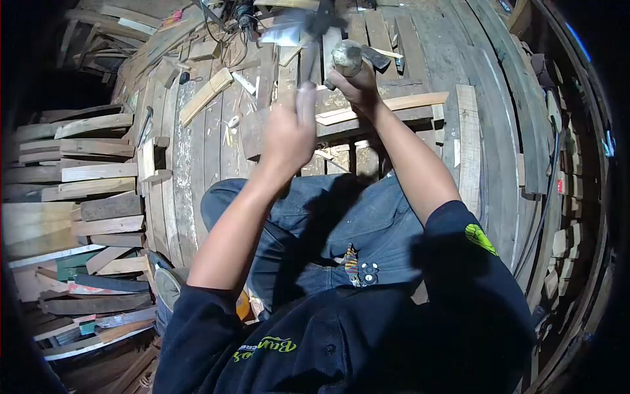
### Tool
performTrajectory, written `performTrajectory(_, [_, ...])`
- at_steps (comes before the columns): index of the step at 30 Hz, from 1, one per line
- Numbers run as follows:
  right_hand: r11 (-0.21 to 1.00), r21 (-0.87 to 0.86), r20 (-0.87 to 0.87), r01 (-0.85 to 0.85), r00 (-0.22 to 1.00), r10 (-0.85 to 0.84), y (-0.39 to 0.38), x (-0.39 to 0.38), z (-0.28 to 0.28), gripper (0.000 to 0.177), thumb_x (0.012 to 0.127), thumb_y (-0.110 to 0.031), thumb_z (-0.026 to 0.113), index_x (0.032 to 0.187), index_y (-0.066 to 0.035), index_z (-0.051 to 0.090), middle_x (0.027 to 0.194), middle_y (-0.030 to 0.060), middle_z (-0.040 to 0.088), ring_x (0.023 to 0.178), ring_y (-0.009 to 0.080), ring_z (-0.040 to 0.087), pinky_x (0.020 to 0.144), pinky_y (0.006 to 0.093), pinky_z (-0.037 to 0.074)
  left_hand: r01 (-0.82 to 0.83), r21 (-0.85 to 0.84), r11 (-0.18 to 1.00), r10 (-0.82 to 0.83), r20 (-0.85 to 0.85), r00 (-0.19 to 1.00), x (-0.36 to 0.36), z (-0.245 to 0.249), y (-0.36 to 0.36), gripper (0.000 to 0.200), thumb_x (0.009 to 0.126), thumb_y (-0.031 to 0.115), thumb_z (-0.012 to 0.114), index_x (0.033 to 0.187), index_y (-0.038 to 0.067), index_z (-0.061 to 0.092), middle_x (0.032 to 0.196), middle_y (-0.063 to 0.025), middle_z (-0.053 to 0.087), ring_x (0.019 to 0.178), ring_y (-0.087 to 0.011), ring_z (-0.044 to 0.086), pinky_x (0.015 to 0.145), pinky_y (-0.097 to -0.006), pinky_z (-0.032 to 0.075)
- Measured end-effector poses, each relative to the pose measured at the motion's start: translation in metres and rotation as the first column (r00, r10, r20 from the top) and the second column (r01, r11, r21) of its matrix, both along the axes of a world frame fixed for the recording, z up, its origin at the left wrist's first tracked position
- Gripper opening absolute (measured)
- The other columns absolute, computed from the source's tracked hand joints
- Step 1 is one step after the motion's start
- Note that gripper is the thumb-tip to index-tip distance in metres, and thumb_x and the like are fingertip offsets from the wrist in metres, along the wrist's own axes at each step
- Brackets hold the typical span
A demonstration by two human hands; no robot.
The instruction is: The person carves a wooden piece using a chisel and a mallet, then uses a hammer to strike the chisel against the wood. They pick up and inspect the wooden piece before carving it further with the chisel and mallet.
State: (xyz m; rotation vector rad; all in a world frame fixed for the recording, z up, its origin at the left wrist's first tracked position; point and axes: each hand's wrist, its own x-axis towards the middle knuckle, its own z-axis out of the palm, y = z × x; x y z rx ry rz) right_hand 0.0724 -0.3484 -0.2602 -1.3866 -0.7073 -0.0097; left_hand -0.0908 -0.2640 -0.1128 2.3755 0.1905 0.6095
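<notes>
My left hand [287, 134] is closed around the handle of a hammer-like tool [315, 56]. Its dark head is raised at the top and smeared by motion. To its right, my right hand [359, 88] grips a thick round wooden handle [347, 56], worn and pale at the end, which points up at me; its lower part is hidden. Beneath both hands a wooden beam [252, 134] lies crosswise in front of my lap. A pale wood strip [410, 101] runs along the beam, close below my right hand.
Stacked timber pieces [98, 172] line the left side. A loose board [206, 97] and scattered chips lie on the plank floor [210, 148]. Another pale board [468, 144] lies at the right. Cables and a dark device [246, 23] are at the top.
</notes>
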Motion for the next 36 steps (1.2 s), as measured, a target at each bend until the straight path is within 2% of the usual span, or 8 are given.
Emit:
performTrajectory(6, [0.997, 0.079, 0.027, 0.003, 1.000, -0.006, -0.001, -0.003, 0.000, 0.032, 0.076, -0.019, 0.072, 0.101, -0.002, 0.060, 0.092, 0.0066, 0.064, 0.086, 0.0167, 0.060, 0.080, 0.0321, 0.048, 0.032, -0.455, 0.890, -0.153, -0.231, 0.961, 0.000, 0.021, 0.004, 0.044, 0.098, 0.044, 0.042, 0.069, 0.012, 0.046, 0.054, 0.0064, 0.039, 0.044, -0.0046, 0.038, 0.041, -0.0211, 0.029])
performTrajectory(13, [0.986, -0.078, 0.096, 0.146, 0.986, -0.138, -0.006, -0.007, 0.009, 0.026, 0.077, -0.021, 0.070, 0.095, -0.004, 0.060, 0.085, 0.0059, 0.063, 0.080, 0.0148, 0.059, 0.075, 0.0317, 0.048, 0.263, -0.628, 0.732, -0.123, 0.258, 0.958, -0.002, 0.061, -0.004, 0.048, 0.101, 0.040, 0.038, 0.067, 0.007, 0.046, 0.048, -0.0008, 0.043, 0.042, -0.0084, 0.041, 0.041, -0.0258, 0.032])
performTrajectory(16, [0.996, -0.084, -0.037, -0.008, 0.999, 0.005, 0.006, 0.011, -0.015, 0.024, 0.077, -0.022, 0.071, 0.090, -0.004, 0.062, 0.080, 0.0047, 0.064, 0.075, 0.0176, 0.060, 0.070, 0.0332, 0.049, 0.061, -0.022, 0.998, -0.063, -0.065, 0.996, -0.005, -0.022, 0.001, 0.043, 0.098, 0.033, 0.044, 0.083, -0.005, 0.057, 0.063, -0.0235, 0.051, 0.058, -0.0284, 0.055, 0.056, -0.0449, 0.040])
performTrajectory(25, [1.000, 0.006, -0.067, -0.024, 0.997, 0.024, 0.000, -0.002, -0.004, 0.031, 0.076, -0.018, 0.073, 0.100, -0.003, 0.059, 0.088, 0.0050, 0.063, 0.080, 0.0138, 0.057, 0.075, 0.0299, 0.048, 0.148, -0.698, 0.700, -0.128, 0.081, 0.988, -0.009, 0.076, -0.018, 0.045, 0.100, 0.044, 0.037, 0.067, 0.013, 0.039, 0.052, 0.0032, 0.036, 0.039, -0.0051, 0.032, 0.036, -0.0205, 0.023])
performTrajectory(27, [0.998, 0.055, -0.037, 0.025, 0.999, -0.022, 0.004, -0.002, -0.007, 0.024, 0.077, -0.017, 0.071, 0.092, -0.003, 0.058, 0.077, 0.0023, 0.060, 0.073, 0.0118, 0.055, 0.067, 0.0304, 0.046, 0.125, -0.568, 0.814, -0.039, 0.160, 0.986, -0.002, 0.050, -0.012, 0.045, 0.100, 0.042, 0.038, 0.070, 0.010, 0.044, 0.052, 0.0005, 0.042, 0.042, -0.0122, 0.040, 0.039, -0.0266, 0.031])
performTrajectory(28, [0.998, 0.070, 0.027, -0.010, 1.000, 0.008, -0.001, -0.004, 0.002, 0.022, 0.077, -0.017, 0.070, 0.091, -0.004, 0.058, 0.075, 0.0028, 0.059, 0.072, 0.0127, 0.055, 0.066, 0.0311, 0.046, 0.075, 0.049, 0.996, -0.088, 0.338, 0.937, 0.004, 0.009, -0.002, 0.048, 0.099, 0.042, 0.039, 0.073, 0.004, 0.052, 0.053, -0.0042, 0.048, 0.049, -0.0216, 0.049, 0.048, -0.0367, 0.039])
performTrajectory(31, [0.998, -0.025, -0.066, -0.056, 0.996, 0.055, 0.002, -0.002, -0.001, 0.021, 0.076, -0.021, 0.068, 0.089, -0.006, 0.060, 0.073, 0.0063, 0.058, 0.071, 0.0169, 0.056, 0.066, 0.0324, 0.045, 0.030, -0.068, 0.997, -0.046, -0.236, 0.971, -0.006, -0.015, -0.006, 0.049, 0.099, 0.037, 0.041, 0.085, -0.006, 0.059, 0.061, -0.0211, 0.056, 0.057, -0.0301, 0.059, 0.057, -0.0452, 0.043])
performTrajectory(36, [0.994, -0.066, -0.143, 0.083, 0.985, -0.092, 0.003, -0.005, 0.003, 0.031, 0.069, -0.025, 0.074, 0.086, -0.004, 0.060, 0.078, 0.0043, 0.063, 0.069, 0.0153, 0.057, 0.067, 0.0331, 0.048, -0.073, -0.628, 0.775, -0.120, -0.260, 0.958, -0.005, 0.005, 0.011, 0.046, 0.098, 0.046, 0.042, 0.068, 0.011, 0.045, 0.053, 0.0040, 0.038, 0.042, -0.0075, 0.037, 0.041, -0.0230, 0.027])
